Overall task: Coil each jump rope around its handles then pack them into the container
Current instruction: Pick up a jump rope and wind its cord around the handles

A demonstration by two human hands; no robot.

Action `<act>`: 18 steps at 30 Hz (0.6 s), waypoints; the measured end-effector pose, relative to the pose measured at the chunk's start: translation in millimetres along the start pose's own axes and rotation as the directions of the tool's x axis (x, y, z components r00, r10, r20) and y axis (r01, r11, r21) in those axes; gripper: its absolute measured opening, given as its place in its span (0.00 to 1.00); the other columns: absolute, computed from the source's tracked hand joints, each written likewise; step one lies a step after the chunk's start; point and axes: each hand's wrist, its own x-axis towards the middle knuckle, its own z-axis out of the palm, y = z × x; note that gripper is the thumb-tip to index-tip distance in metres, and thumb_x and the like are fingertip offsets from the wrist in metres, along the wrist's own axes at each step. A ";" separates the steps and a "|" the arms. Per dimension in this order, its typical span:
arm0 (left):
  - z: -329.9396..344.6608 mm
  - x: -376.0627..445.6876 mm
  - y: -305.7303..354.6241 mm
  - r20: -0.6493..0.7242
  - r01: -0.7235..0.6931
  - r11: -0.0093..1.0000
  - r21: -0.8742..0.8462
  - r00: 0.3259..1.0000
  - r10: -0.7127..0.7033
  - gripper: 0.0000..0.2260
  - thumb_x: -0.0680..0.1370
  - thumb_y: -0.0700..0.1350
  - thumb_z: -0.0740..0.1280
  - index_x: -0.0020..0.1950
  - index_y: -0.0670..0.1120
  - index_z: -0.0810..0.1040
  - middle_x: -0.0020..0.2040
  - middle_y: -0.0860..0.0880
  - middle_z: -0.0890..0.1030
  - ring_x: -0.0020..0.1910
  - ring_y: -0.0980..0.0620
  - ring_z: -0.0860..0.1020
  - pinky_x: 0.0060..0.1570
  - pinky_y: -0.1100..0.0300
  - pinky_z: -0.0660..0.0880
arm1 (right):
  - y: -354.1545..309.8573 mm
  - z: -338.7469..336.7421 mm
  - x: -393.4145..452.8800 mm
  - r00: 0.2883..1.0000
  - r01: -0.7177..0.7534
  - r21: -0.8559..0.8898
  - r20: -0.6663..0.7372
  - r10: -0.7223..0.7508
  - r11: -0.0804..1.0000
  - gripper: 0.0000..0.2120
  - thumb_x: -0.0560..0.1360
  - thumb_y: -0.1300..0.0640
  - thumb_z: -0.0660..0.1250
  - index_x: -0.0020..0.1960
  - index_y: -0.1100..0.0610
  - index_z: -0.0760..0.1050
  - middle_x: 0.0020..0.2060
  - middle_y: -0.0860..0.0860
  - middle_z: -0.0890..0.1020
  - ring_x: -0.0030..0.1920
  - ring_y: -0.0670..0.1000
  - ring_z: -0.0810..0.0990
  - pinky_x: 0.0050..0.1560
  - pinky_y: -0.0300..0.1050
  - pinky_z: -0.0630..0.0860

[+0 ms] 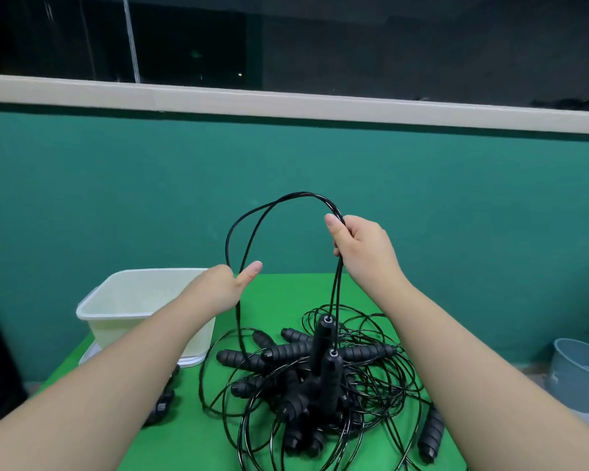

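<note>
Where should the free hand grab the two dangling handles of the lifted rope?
Grip the two dangling handles together around their ribbed mid-sections, coming in from the left side. They hang near-upright, side by side, just above the pile of ropes, so a sideways wrap clears it. The right hand holds the cord above; the left hand, hooked in the loop, is nearest.

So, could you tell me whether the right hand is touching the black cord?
Touching: the head view shows the right hand gripping the black cord.

wall [116, 198] teal | sill [286, 103] off-white, runs full width | window [354, 39] dark, nighttime | counter [279, 287] bright green | bin [578, 375] grey, far R on floor
</note>
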 end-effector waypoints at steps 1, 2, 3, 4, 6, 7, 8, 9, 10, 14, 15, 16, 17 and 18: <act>-1.5 -6.0 1.5 0.064 0.023 1.000 -0.002 0.998 -0.022 0.36 0.72 0.72 0.44 0.35 0.40 0.70 0.31 0.44 0.75 0.26 0.48 0.71 0.31 0.60 0.68 | -4.5 -0.3 -0.9 1.000 0.015 0.013 -0.008 -0.015 1.000 0.20 0.81 0.46 0.57 0.36 0.59 0.67 0.30 0.51 0.76 0.28 0.47 0.68 0.32 0.44 0.62; -2.1 -11.9 3.3 0.153 0.040 0.997 -0.072 0.988 -0.028 0.35 0.75 0.69 0.47 0.38 0.38 0.73 0.31 0.45 0.77 0.24 0.48 0.74 0.29 0.61 0.69 | -9.4 -0.2 -1.8 0.999 0.031 0.020 -0.015 -0.031 0.999 0.20 0.80 0.46 0.58 0.36 0.59 0.67 0.30 0.51 0.76 0.29 0.47 0.68 0.32 0.44 0.63; -2.6 -19.7 6.0 0.240 0.057 0.983 -0.176 0.971 -0.013 0.34 0.77 0.67 0.49 0.41 0.37 0.75 0.33 0.45 0.80 0.25 0.49 0.77 0.28 0.61 0.70 | -14.2 -0.1 -2.9 0.999 0.047 0.020 -0.019 -0.046 0.999 0.20 0.80 0.46 0.58 0.36 0.60 0.68 0.30 0.51 0.76 0.30 0.48 0.68 0.32 0.44 0.63; -0.8 -25.9 7.0 0.296 0.051 0.966 -0.254 0.955 0.028 0.31 0.78 0.64 0.52 0.43 0.37 0.77 0.36 0.45 0.83 0.29 0.49 0.81 0.28 0.61 0.73 | -19.3 0.1 -4.2 0.998 0.060 0.018 -0.021 -0.060 0.998 0.20 0.80 0.46 0.58 0.36 0.60 0.68 0.30 0.51 0.76 0.30 0.48 0.69 0.32 0.44 0.63; 7.1 -36.4 5.7 0.286 -0.074 0.955 -0.286 0.945 0.159 0.22 0.79 0.59 0.57 0.49 0.40 0.79 0.46 0.48 0.84 0.41 0.50 0.84 0.38 0.59 0.77 | -28.3 0.6 -8.0 0.997 0.075 0.022 -0.021 -0.074 0.997 0.20 0.80 0.47 0.59 0.36 0.60 0.68 0.30 0.51 0.77 0.31 0.49 0.70 0.32 0.44 0.64; 12.1 -42.2 4.9 0.248 -0.155 0.949 -0.274 0.942 0.225 0.18 0.79 0.57 0.60 0.54 0.44 0.78 0.53 0.50 0.83 0.48 0.52 0.82 0.46 0.59 0.77 | -32.5 1.1 -10.6 0.997 0.075 0.025 -0.020 -0.075 0.997 0.20 0.80 0.47 0.59 0.36 0.59 0.68 0.30 0.52 0.77 0.31 0.49 0.70 0.32 0.44 0.63; 16.4 -49.6 4.9 0.234 -0.212 0.937 -0.280 0.931 0.280 0.17 0.78 0.56 0.62 0.62 0.47 0.75 0.59 0.53 0.79 0.54 0.54 0.80 0.54 0.58 0.75 | -36.4 1.9 -13.6 0.997 0.074 0.024 -0.017 -0.073 0.997 0.20 0.80 0.47 0.59 0.35 0.59 0.67 0.30 0.51 0.76 0.31 0.50 0.70 0.32 0.45 0.63; 20.8 -58.3 5.3 0.246 -0.246 0.917 -0.315 0.912 0.329 0.21 0.77 0.56 0.64 0.68 0.50 0.70 0.64 0.55 0.75 0.59 0.56 0.76 0.61 0.59 0.71 | -40.2 3.1 -16.8 0.997 0.071 0.019 -0.013 -0.071 0.997 0.20 0.80 0.47 0.59 0.34 0.58 0.66 0.29 0.52 0.76 0.32 0.51 0.71 0.32 0.45 0.63; 26.1 -67.9 6.3 0.264 -0.262 0.892 -0.369 0.890 0.371 0.25 0.76 0.56 0.66 0.71 0.53 0.66 0.66 0.57 0.72 0.63 0.57 0.73 0.64 0.60 0.68 | -43.7 4.9 -20.1 0.998 0.068 0.020 -0.004 -0.068 0.997 0.20 0.80 0.47 0.59 0.34 0.58 0.65 0.29 0.52 0.77 0.32 0.52 0.72 0.32 0.45 0.65; 47.8 -105.9 11.5 0.174 -0.348 0.850 -0.396 0.880 0.441 0.30 0.73 0.55 0.70 0.72 0.57 0.62 0.65 0.60 0.69 0.62 0.62 0.69 0.57 0.69 0.63 | -58.6 12.4 -35.7 0.998 0.025 0.071 0.052 -0.028 0.997 0.20 0.80 0.46 0.59 0.38 0.60 0.69 0.32 0.53 0.79 0.24 0.49 0.73 0.30 0.43 0.71; 52.0 -112.9 12.5 0.118 -0.355 0.860 -0.367 0.899 0.421 0.26 0.74 0.55 0.69 0.70 0.58 0.64 0.62 0.60 0.71 0.59 0.62 0.70 0.54 0.69 0.64 | -63.0 13.4 -40.5 0.998 0.007 0.088 0.067 -0.013 0.996 0.20 0.80 0.46 0.59 0.39 0.61 0.71 0.31 0.52 0.78 0.21 0.46 0.73 0.27 0.40 0.71; 54.2 -119.2 13.6 0.062 -0.349 0.876 -0.333 0.919 0.390 0.20 0.76 0.53 0.67 0.67 0.57 0.67 0.58 0.60 0.73 0.55 0.60 0.72 0.50 0.67 0.66 | -67.3 14.5 -45.4 0.996 -0.013 0.108 0.085 0.004 0.994 0.20 0.80 0.46 0.59 0.41 0.62 0.72 0.31 0.51 0.78 0.19 0.44 0.72 0.24 0.37 0.69; 55.8 -123.7 13.2 0.018 -0.343 0.888 -0.308 0.931 0.366 0.15 0.79 0.52 0.63 0.65 0.56 0.68 0.54 0.59 0.74 0.51 0.59 0.74 0.46 0.65 0.67 | -71.2 15.2 -50.4 0.994 -0.034 0.130 0.106 0.021 0.991 0.19 0.80 0.47 0.59 0.42 0.62 0.72 0.31 0.50 0.78 0.18 0.43 0.72 0.22 0.36 0.69; 57.1 -126.9 11.9 -0.004 -0.334 0.894 -0.298 0.937 0.349 0.11 0.80 0.50 0.60 0.62 0.55 0.69 0.49 0.58 0.75 0.45 0.58 0.74 0.42 0.63 0.68 | -74.5 15.4 -55.6 0.991 -0.053 0.154 0.129 0.033 0.987 0.18 0.80 0.47 0.59 0.42 0.62 0.72 0.31 0.50 0.78 0.18 0.43 0.72 0.22 0.35 0.69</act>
